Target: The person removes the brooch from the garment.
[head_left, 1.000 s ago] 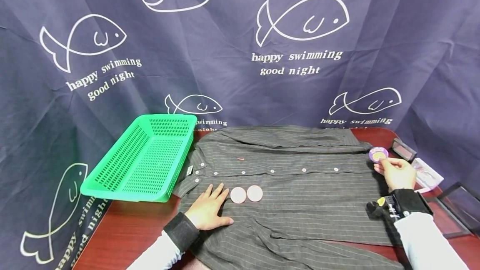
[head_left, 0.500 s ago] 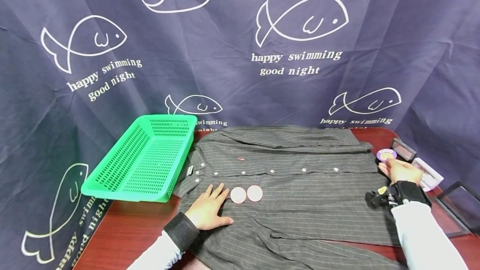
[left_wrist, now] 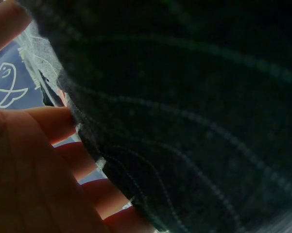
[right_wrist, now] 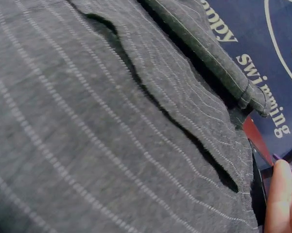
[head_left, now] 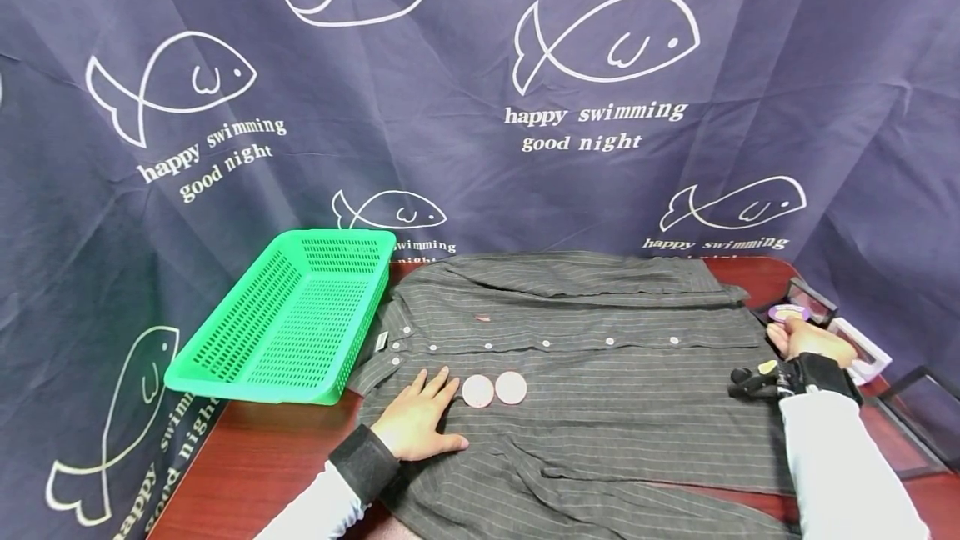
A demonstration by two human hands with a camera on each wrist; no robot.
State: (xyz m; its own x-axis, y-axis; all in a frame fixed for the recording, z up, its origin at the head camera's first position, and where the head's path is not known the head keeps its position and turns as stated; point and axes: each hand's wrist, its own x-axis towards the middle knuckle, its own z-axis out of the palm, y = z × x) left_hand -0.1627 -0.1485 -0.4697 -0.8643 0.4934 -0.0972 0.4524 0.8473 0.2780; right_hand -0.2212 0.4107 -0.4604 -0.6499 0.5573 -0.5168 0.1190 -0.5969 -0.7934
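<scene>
Head view: your right hand (head_left: 819, 342) pinches a purple disc (head_left: 788, 312) past the shirt's (head_left: 615, 394) three-o'clock edge, a dark box (head_left: 816, 303) close at two; your left hand (head_left: 415, 422) lies spread on the shirt toward nine.

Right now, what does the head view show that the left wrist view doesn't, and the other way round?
Only the head view shows the green basket, the purple disc and the white box over at the right.

Only the left wrist view shows the palm side of the left hand; the head view shows its back.

Both show that hand, the striped dark shirt and the fish-print backdrop. I can't identify the small pinkish patch in the wrist view.
</scene>
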